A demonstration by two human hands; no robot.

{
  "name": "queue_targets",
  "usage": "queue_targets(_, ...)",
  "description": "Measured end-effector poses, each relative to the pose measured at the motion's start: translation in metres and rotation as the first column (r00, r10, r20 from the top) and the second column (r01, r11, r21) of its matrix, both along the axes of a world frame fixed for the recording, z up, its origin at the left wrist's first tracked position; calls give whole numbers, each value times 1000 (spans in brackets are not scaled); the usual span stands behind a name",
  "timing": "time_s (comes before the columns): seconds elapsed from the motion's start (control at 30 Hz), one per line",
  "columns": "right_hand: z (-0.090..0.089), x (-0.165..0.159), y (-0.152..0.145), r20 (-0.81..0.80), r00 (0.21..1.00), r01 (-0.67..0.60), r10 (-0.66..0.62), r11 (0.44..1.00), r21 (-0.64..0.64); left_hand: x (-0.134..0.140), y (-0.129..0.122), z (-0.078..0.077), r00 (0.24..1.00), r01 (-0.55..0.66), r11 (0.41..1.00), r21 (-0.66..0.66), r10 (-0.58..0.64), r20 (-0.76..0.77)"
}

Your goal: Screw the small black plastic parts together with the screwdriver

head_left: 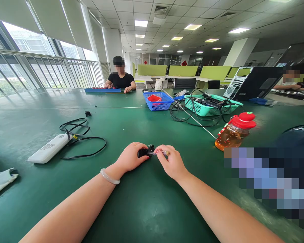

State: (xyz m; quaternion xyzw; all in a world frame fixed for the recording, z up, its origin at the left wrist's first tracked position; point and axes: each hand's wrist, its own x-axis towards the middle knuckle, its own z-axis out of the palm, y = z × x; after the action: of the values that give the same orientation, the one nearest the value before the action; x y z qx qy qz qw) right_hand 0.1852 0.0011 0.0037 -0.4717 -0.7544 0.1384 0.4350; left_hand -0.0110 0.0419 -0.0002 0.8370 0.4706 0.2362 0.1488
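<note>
My left hand [131, 156], with a pale bangle at the wrist, grips a small black part [142, 153] between thumb and fingers, just above the green table. Small light prongs stick up from a black piece [151, 147] at its far right end. In my right hand [172, 162] is a slim pen-like tool [167, 153] with a yellowish end, pinched between thumb and fingers. Its other end points left and meets the black part; my fingers hide some of both. I cannot tell the tool's exact kind.
To the left lies a white oblong device [49, 148] with a looped black cord [101, 138]. Farther off are a blue basket [158, 105], a green basket [200, 109] of cables and a red-lidded bottle [234, 131]. A person [120, 79] sits across the table.
</note>
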Motion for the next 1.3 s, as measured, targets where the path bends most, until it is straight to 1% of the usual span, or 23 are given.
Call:
queue_targets(0.07,0,1,1,-56,998,-17,16,1000,-23,0,-1,2,999,41,998,44,-42,26)
queue_targets(0.13,-1,4,2,-194,981,-31,25,999,-30,1,-1,2,999,47,994,104,-49,23)
queue_targets(0.2,-1,7,5,-365,931,-1,-13,999,-39,2,0,1,999,-34,988,152,35,-6)
queue_targets(0.27,-3,11,9,-471,878,64,-88,996,-66,1,2,-2,984,-163,971,175,173,-45)
queue_targets(0.3,-5,13,12,-487,865,93,-123,992,-86,0,3,-3,970,-217,960,177,232,-68)
queue_targets(0.37,-8,15,17,-478,860,125,-176,983,-136,-3,4,-7,947,-274,947,167,296,-128)
queue_targets(0.5,-14,17,24,-431,869,155,-242,961,-227,-8,5,-11,925,-278,951,136,303,-229)
queue_targets(0.67,-15,16,26,-398,888,127,-230,955,-267,-5,3,-8,904,-277,945,174,318,-285)
queue_targets(0.77,-14,15,26,-399,890,109,-223,951,-289,-3,4,-6,910,-273,948,165,310,-274)
queue_targets(0.87,-14,14,27,-485,848,73,-215,953,-295,-3,6,-6,931,-251,958,142,279,-235)
queue_targets(0.93,-14,15,27,-555,800,70,-227,955,-289,-2,6,-7,960,-198,973,118,217,-178)
queue_targets(1.0,-13,16,28,-597,761,100,-253,956,-277,0,4,-8,985,-114,990,84,124,-121)
queue_targets(1.07,-13,17,28,-617,737,140,-278,954,-264,4,-1,-9,993,-28,999,42,33,-110)
queue_targets(1.17,-12,19,29,-622,723,181,-300,951,-249,12,-10,-9,988,35,999,-4,-35,-149)
queue_targets(1.3,-13,18,29,-605,739,184,-295,953,-240,23,-19,-7,988,44,999,7,-43,-149)
